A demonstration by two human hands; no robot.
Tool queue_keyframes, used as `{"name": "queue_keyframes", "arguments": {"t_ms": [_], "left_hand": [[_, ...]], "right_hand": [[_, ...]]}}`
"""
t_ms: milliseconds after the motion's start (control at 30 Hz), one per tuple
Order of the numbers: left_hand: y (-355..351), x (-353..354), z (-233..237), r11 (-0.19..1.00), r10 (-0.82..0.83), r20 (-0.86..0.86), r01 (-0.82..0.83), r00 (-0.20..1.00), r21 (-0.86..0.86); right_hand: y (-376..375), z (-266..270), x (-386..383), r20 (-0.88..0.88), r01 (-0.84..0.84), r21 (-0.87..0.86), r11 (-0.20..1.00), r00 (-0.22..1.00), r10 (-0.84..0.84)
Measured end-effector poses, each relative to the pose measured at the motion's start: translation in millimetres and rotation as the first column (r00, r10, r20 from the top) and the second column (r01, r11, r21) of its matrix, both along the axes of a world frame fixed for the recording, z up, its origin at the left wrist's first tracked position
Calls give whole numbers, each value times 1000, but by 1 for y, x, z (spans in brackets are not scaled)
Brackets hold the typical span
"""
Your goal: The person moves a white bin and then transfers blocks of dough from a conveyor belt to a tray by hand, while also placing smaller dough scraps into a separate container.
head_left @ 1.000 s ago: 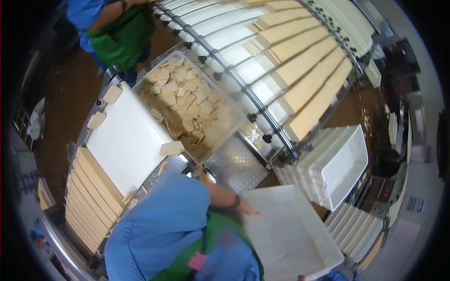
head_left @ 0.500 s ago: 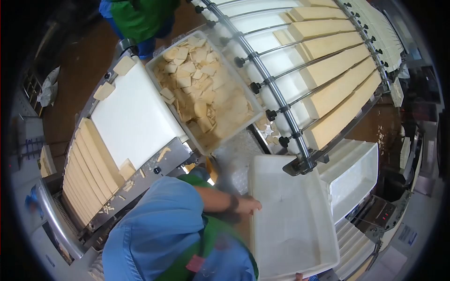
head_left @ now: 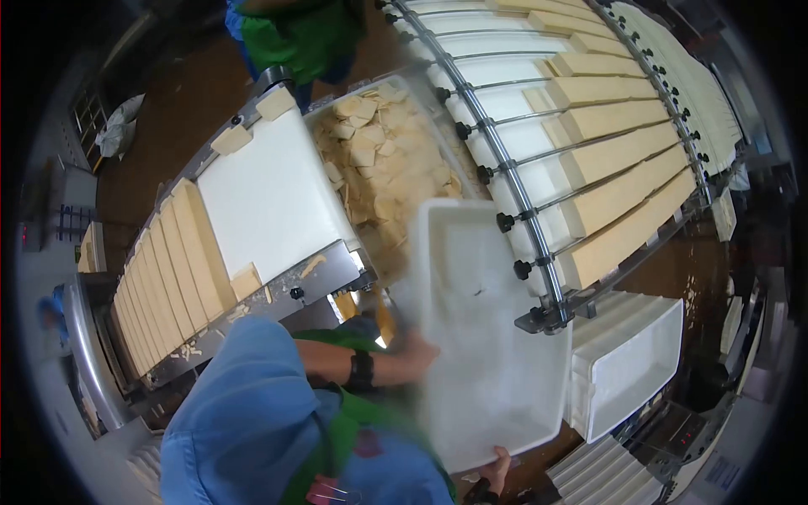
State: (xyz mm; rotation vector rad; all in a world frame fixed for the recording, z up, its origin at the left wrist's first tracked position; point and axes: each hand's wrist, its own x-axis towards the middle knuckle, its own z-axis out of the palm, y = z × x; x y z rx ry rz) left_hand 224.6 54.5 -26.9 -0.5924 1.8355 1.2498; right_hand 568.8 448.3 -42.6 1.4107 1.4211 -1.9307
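Note:
An empty white bin (head_left: 492,337) hangs tilted in front of me. My left hand (head_left: 418,355), slightly blurred, grips its left rim, with a dark band on the wrist. At the bin's bottom edge, my right hand (head_left: 498,470) holds the rim, fingers curled against it. The bin's top end overlaps a second bin (head_left: 310,108) full of broken pale wafer-like pieces (head_left: 370,160). Stacked white bins (head_left: 635,362) stand to the right of the held one.
Left, a white belt (head_left: 269,198) carries rows of pale sheets (head_left: 172,273). Upper right, a railed conveyor (head_left: 497,156) holds more stacks (head_left: 627,189). Another person in a green apron (head_left: 295,38) stands beyond the full bin. Scraps lie on the metal edge.
Both hands have moved the white bin up and to the left, so it now overlaps the lower right of the full bin. More of my right hand shows.

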Motion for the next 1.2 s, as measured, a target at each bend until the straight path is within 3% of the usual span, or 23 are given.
{"name": "queue_keyframes", "arguments": {"t_ms": [33,100,233,367,433,467,533,567,633,667,733,800,900,967,1000,1033,1067,1100,1167,1200], "left_hand": [[-5,6,-22,992,84,-182,-100,980,-82],[-21,-9,-24,973,187,-192,-209,963,-101],[-54,-44,22,887,393,-271,-440,879,-141],[-72,-17,-41,906,397,-370,-423,840,12],[-69,7,-39,986,144,-506,-164,850,6],[-68,11,-34,985,154,-504,-174,850,6],[-67,12,-25,940,342,-436,-303,832,160],[-66,15,-27,936,352,-434,-314,830,158],[-60,21,-37,707,643,-209,-467,737,531],[-60,21,-47,704,650,-206,-477,732,526],[-59,16,-65,836,504,-308,-368,806,407],[-59,-2,-66,818,559,-322,-446,764,363],[-60,-26,-56,728,675,-305,-537,672,426],[-69,-43,-32,771,619,-224,-530,753,353],[-68,-39,-54,771,620,-220,-531,753,353],[-68,-36,-82,707,665,-77,-592,743,386],[-68,-33,-101,638,693,68,-655,718,405],[-72,-40,-87,635,696,73,-659,715,403],[-84,-52,-62,753,600,242,-641,762,150],[-82,-44,-78,754,599,249,-641,761,144]], "right_hand": [[-13,4,-37,-3,-15,0,1000,1000,15],[-43,20,-103,155,284,-129,950,952,-264],[-53,-35,-152,116,264,-161,951,962,-247],[-92,-56,-225,15,203,-221,954,979,-205],[-117,-64,-258,-30,186,-238,953,980,-198],[-130,-66,-275,-81,185,-232,955,975,-208],[-145,-73,-309,-134,173,-225,959,969,-206],[-152,-78,-322,-123,142,-230,963,977,-174],[-164,-92,-351,-105,100,-238,966,986,-128],[-167,-101,-367,-126,77,-276,958,985,-116],[-180,-107,-396,-148,52,-314,948,984,-103],[-198,-100,-429,-238,-21,-213,977,971,-31],[-229,-91,-475,-298,-74,-209,975,955,8],[-252,-100,-499,-253,-86,-139,986,966,49],[-263,-98,-512,-209,-101,-68,993,974,85],[-274,-96,-521,-206,-102,-65,993,975,87],[-290,-80,-529,-291,-95,-117,989,955,57],[-297,-76,-533,-370,-93,-171,981,929,24],[-305,-73,-539,-364,-139,-154,978,928,75],[-308,-72,-540,-360,-180,-139,974,925,119]]}}
